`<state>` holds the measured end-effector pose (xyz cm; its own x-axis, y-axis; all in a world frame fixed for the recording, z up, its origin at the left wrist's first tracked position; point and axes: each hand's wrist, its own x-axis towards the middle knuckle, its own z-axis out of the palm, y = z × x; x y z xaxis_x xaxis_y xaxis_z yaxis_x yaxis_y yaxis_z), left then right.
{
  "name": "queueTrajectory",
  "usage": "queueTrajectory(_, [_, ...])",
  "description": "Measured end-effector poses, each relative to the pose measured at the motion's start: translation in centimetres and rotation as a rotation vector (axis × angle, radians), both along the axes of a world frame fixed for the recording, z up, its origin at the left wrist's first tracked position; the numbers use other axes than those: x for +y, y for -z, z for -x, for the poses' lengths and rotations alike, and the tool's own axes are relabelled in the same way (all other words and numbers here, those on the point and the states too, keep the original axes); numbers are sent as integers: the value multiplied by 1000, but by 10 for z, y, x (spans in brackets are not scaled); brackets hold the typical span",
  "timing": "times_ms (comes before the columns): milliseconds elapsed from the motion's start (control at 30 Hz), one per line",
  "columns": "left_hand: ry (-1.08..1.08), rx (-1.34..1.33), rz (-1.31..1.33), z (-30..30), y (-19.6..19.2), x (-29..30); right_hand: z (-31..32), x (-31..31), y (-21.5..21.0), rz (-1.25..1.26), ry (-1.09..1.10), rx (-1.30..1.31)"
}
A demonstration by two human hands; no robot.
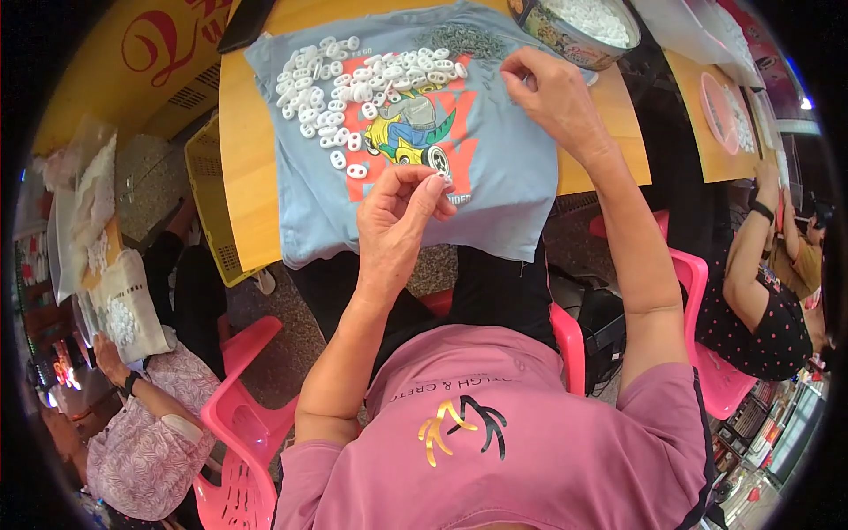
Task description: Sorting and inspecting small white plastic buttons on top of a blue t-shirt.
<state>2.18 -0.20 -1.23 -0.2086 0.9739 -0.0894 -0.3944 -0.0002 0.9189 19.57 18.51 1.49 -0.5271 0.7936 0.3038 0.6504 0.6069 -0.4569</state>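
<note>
My left hand is closed in a pinch above the near part of a blue-grey T-shirt, holding a small white plastic piece between thumb and forefinger. My right hand hovers at the shirt's far right with thumb and fingers curled together. Anything in that pinch is too small to make out. Closest to it lies a heap of thin grey-green metal bits, perhaps springs. Many white oval plastic pieces with two holes lie spread over the far left and middle of the shirt.
A round printed tin of white pieces stands at the far right of the wooden table. A yellow crate sits beyond the table's left edge. People on pink chairs work on both sides.
</note>
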Motion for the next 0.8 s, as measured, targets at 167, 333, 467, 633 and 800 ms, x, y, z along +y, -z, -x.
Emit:
queueTrajectory(167, [-1, -1, -6, 1, 2, 0, -3, -1, -4, -49, -5, -79])
queueTrajectory(333, [-3, -13, -4, 1, 3, -1, 3, -10, -8, -36, -53, -317])
queueTrajectory(467, [-7, -7, 7, 1, 0, 0, 7, -6, -9, -16, -14, -348])
queueTrajectory(633, [7, -21, 11, 2, -1, 0, 4, 4, -18, 102, 20, -302])
queueTrajectory(800, [12, -19, 11, 3, -1, 1, 1, 6, -22, 118, 47, -309])
